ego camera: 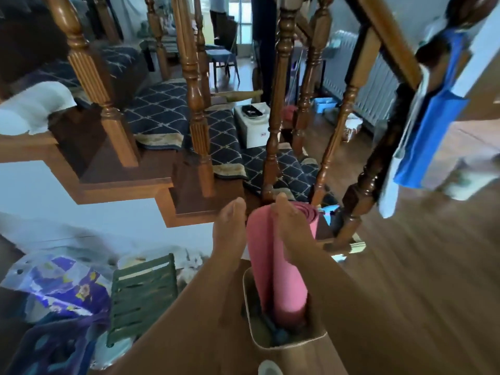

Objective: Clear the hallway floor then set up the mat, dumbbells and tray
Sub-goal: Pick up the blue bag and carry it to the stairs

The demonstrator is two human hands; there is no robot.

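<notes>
Head view: the rolled pink mat (278,266) stands on end in a tan bin (292,345) on the wood floor (419,293), just beside the foot of the staircase (189,201). Its lower end is down inside the bin near the right wall, and its upper end is well above the rim. The right grip (295,226) is wrapped over the roll near its top, holding it; thumb hidden. The left grip (230,228) lies along the roll's left side, fingers look straight, touching, not curled round. Frame is blurred, so finger detail is rough. Dark bluish stuff in the bin bottom, cannot tell what. A green slatted crate (143,293) and a purple floral bag (59,288) sit on the floor left of the bin.

Step, my read: lifting the mat out of the bin. Pull straight up along the roll until the lower end passes the rim, else the bin tips or drags. Left grip should close round too, so the roll does not unwind. Mind the balusters close behind the top end.

Mat: smooth, plain pink, tightly rolled. The spiral of layers shows at the top end. A lengthwise line down the front is likely the outer flap edge. No strap seen.
</notes>
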